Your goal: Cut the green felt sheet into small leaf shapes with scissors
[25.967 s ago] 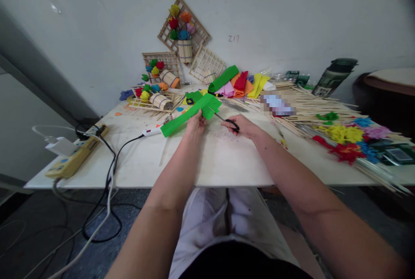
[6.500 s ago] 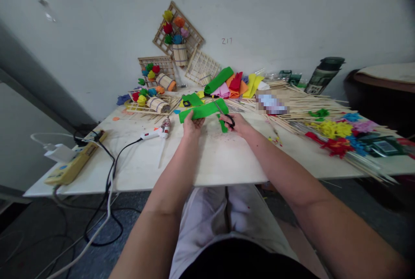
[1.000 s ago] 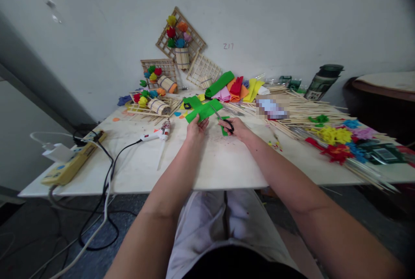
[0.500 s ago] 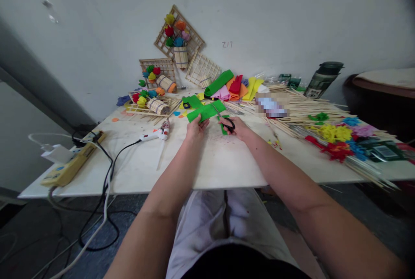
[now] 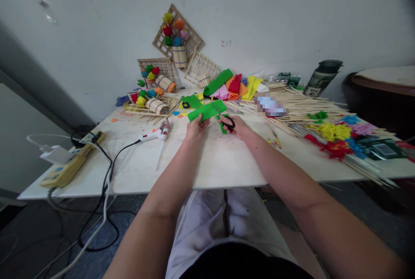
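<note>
A bright green strip, felt or crepe paper by its look (image 5: 203, 112), is pinched at its lower left edge by my left hand (image 5: 196, 127). In my right hand (image 5: 239, 127) are black-handled scissors (image 5: 229, 123), fingers in the loops. Their blades reach up and left across the right part of the strip. Under the scissors a smaller green piece (image 5: 223, 129) lies on the white table (image 5: 223, 166). Just behind the strip rests another green piece (image 5: 192, 101), with a small black object (image 5: 186, 105) on it.
A white glue gun (image 5: 154, 134) lies left of my hands, its cord running to a yellow power strip (image 5: 65, 171). Bamboo sticks (image 5: 308, 108), a blurred-out object (image 5: 271, 105) and colourful flowers (image 5: 335, 134) spread rightward. Flower-basket lattices (image 5: 180, 37) lean on the wall near a bottle (image 5: 323, 78).
The view has shifted very slightly. Both hands, the green strip and the scissors keep nearly the same positions.
</note>
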Demonstrator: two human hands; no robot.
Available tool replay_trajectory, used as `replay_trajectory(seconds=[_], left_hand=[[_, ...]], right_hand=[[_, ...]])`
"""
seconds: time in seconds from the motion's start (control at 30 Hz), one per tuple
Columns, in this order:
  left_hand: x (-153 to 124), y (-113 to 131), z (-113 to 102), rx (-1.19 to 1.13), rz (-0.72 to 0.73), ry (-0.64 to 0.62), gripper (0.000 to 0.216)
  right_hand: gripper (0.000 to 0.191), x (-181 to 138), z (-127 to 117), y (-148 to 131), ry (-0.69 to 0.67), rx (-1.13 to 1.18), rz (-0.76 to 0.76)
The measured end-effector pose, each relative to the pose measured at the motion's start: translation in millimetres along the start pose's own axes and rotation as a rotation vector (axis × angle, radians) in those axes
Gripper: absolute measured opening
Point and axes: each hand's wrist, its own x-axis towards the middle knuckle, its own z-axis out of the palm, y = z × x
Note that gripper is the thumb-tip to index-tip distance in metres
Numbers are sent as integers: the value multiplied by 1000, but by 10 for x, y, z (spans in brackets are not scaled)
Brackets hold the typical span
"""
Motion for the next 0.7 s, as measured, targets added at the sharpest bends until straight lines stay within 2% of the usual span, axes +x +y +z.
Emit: replay_trajectory(seconds=[0.7], left_hand=[[-17, 19, 4, 4, -22, -9, 10]], right_hand=[[17, 129, 43, 72, 65, -67, -66]])
